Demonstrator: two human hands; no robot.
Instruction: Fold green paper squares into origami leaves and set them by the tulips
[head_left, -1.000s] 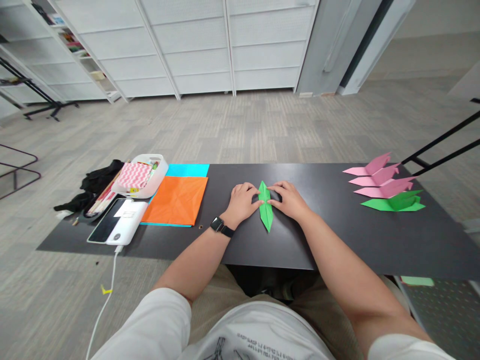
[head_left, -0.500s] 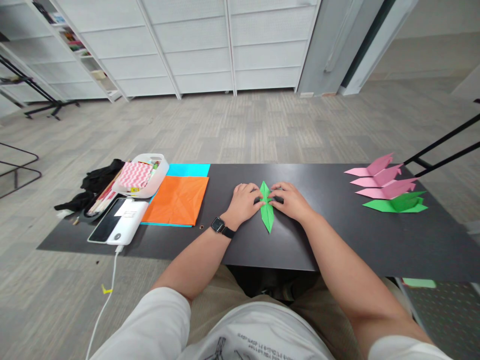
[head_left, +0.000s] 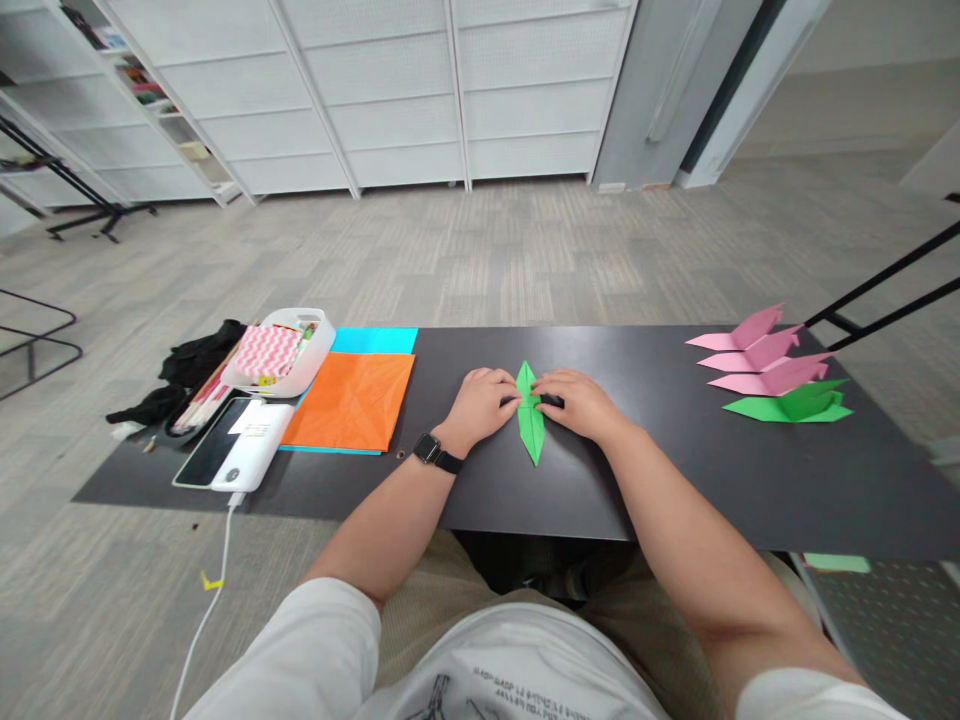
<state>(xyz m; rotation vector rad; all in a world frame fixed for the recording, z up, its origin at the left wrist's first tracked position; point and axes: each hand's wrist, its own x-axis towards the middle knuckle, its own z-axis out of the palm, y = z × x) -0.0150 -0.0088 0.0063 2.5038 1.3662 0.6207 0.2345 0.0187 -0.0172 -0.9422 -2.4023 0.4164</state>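
Observation:
A narrow green folded paper (head_left: 531, 430), shaped like a long diamond, lies flat on the black table (head_left: 645, 480) in front of me. My left hand (head_left: 480, 404), with a dark watch on its wrist, presses its curled fingertips on the paper's left edge. My right hand (head_left: 576, 400) presses the paper's right edge near its upper half. Both hands hold the paper down against the table.
Three pink folded paper figures (head_left: 754, 352) and a green one (head_left: 795, 404) lie at the table's right end. An orange sheet (head_left: 352, 400) over a blue sheet (head_left: 375, 340), a white tray (head_left: 281, 352), a white device (head_left: 236, 445) with a cable and black cloth (head_left: 191, 365) sit left.
My fingertips shifted slightly along the green paper's edges, the right ones moving closer to the centre line. The paper stays in the same spot.

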